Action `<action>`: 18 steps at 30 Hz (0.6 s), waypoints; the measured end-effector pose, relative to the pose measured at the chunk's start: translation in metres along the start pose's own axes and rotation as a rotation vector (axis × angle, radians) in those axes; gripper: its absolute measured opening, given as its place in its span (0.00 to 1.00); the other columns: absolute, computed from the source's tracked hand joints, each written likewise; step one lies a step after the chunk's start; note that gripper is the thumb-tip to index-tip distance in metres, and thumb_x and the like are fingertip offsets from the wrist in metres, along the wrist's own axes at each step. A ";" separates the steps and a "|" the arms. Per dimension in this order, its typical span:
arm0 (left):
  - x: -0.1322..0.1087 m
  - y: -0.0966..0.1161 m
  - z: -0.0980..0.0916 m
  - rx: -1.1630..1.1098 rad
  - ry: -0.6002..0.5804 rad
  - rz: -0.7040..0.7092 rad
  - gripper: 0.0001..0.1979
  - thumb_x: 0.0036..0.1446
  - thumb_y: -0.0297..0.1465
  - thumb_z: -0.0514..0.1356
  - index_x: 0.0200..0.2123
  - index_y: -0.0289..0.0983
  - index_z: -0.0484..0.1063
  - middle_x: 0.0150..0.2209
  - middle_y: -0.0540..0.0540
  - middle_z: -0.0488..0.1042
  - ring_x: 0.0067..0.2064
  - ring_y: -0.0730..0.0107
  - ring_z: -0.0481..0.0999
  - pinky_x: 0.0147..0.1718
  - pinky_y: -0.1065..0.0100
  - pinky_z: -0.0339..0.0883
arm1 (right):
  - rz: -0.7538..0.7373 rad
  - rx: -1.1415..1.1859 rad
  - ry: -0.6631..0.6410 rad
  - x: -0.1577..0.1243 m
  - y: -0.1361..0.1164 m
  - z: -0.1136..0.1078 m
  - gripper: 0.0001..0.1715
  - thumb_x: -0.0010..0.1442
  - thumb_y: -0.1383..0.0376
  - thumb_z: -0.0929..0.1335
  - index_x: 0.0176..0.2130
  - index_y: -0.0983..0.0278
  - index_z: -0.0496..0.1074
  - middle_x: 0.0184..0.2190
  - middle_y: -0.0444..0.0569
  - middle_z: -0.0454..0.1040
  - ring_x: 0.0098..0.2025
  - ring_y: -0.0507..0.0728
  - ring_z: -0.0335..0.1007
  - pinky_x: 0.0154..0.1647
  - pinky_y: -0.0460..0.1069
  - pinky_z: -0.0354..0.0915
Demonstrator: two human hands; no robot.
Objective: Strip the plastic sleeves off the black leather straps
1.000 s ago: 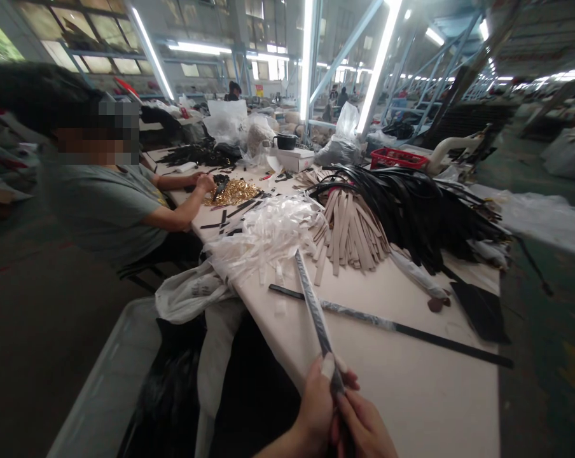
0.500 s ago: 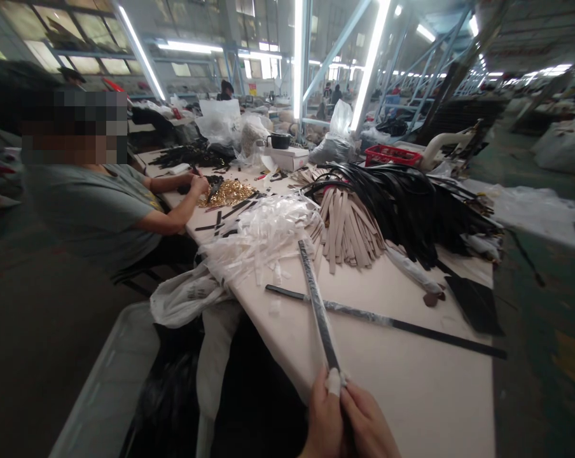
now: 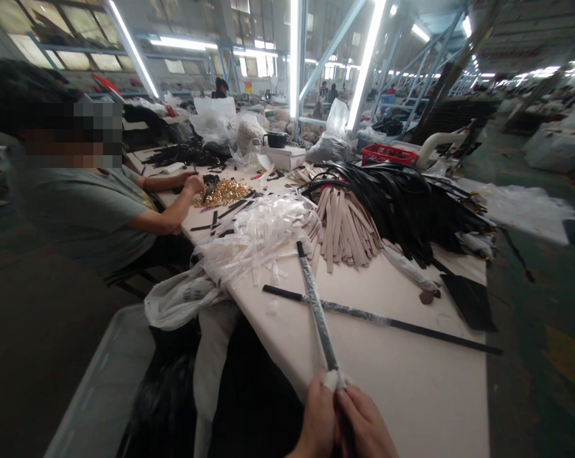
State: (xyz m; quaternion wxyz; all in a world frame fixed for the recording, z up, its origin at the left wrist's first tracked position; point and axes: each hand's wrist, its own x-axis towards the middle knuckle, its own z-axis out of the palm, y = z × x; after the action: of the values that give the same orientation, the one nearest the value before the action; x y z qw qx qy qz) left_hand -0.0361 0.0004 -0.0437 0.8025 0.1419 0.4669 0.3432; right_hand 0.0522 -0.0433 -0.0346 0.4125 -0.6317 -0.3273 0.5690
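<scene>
Fingers of the left hand [image 3: 318, 407] and right hand [image 3: 364, 416] pinch the near end of a film-covered strap [image 3: 317, 316], above the second strap [image 3: 440, 336] on the bench [image 3: 421, 394]; handling this end seems in hand, calling for steady pinch.

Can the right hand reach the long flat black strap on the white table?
Probably: the strap lies uncovered at its right end, but the right hand grips a film-covered black strip.

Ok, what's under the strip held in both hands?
Under the held strip, the other strip crosses, lying on the table. The crossing spot itself is covered, so contact can't be told. The left hand and right hand hide whatever is under the near part.
</scene>
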 end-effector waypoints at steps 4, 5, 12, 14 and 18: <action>0.023 0.054 0.008 -0.104 -0.060 -0.078 0.22 0.63 0.42 0.51 0.39 0.28 0.74 0.36 0.33 0.79 0.35 0.61 0.80 0.35 0.66 0.71 | 0.115 0.126 -0.125 -0.004 0.023 -0.002 0.37 0.56 0.34 0.62 0.33 0.65 0.69 0.14 0.44 0.71 0.12 0.48 0.59 0.13 0.42 0.51; 0.029 0.066 0.012 -0.116 -0.066 -0.079 0.21 0.63 0.40 0.50 0.39 0.27 0.74 0.36 0.32 0.79 0.35 0.62 0.80 0.36 0.66 0.72 | 0.116 0.133 -0.143 -0.004 0.027 -0.003 0.37 0.56 0.34 0.63 0.33 0.65 0.69 0.14 0.45 0.71 0.12 0.48 0.60 0.14 0.41 0.51; 0.015 0.017 0.008 0.085 -0.042 0.101 0.15 0.54 0.41 0.62 0.37 0.34 0.73 0.34 0.40 0.79 0.31 0.63 0.79 0.28 0.68 0.69 | 0.080 0.170 -0.097 0.007 0.018 -0.004 0.33 0.58 0.37 0.63 0.33 0.64 0.67 0.15 0.44 0.72 0.11 0.49 0.60 0.12 0.42 0.53; 0.009 0.004 0.000 0.103 -0.039 0.063 0.17 0.55 0.42 0.62 0.36 0.33 0.73 0.32 0.40 0.79 0.30 0.64 0.78 0.26 0.69 0.68 | 0.067 0.150 -0.099 0.007 0.016 -0.003 0.33 0.58 0.37 0.64 0.32 0.64 0.67 0.14 0.44 0.71 0.11 0.49 0.60 0.12 0.43 0.53; 0.025 0.043 0.000 -0.051 -0.077 -0.072 0.18 0.63 0.40 0.53 0.41 0.30 0.72 0.38 0.34 0.79 0.34 0.60 0.80 0.34 0.64 0.73 | 0.083 0.079 -0.151 -0.002 0.016 -0.005 0.37 0.56 0.34 0.62 0.32 0.65 0.69 0.14 0.45 0.71 0.13 0.49 0.60 0.15 0.43 0.53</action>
State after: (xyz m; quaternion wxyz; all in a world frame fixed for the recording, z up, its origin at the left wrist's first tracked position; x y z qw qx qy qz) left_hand -0.0456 0.0485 -0.0367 0.8350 0.1178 0.4317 0.3202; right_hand 0.0558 -0.0530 -0.0483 0.3873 -0.5830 -0.3082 0.6443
